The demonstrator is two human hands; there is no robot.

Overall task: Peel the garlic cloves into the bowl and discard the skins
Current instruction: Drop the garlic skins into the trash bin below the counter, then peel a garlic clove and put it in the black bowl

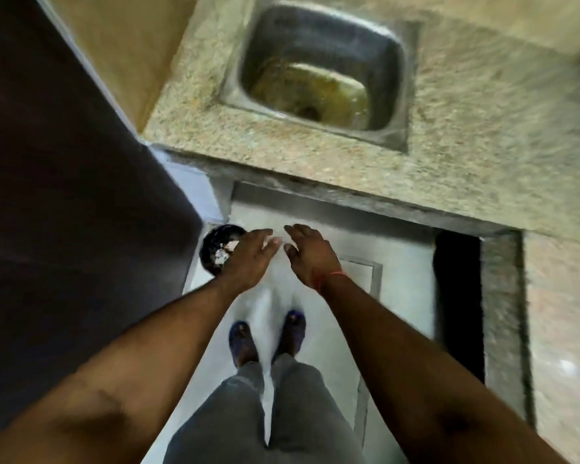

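Far left, a dark bin (pixel 216 244) sits on the floor with pale garlic skins (pixel 222 254) inside. My left hand (pixel 250 254) hangs at its right edge, fingers straight and loose, gripping nothing I can see. Just beside it my right hand (pixel 307 251) is relaxed and empty too, red thread (pixel 329 279) at the wrist. Steel sink (pixel 318 72) sits above in the granite counter (pixel 466 145). Frame is motion-blurred.

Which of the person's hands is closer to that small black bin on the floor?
Left. The left hand overlaps the black bin's right edge in this view, apparently above it. The right hand hangs further right, apart from the bin.
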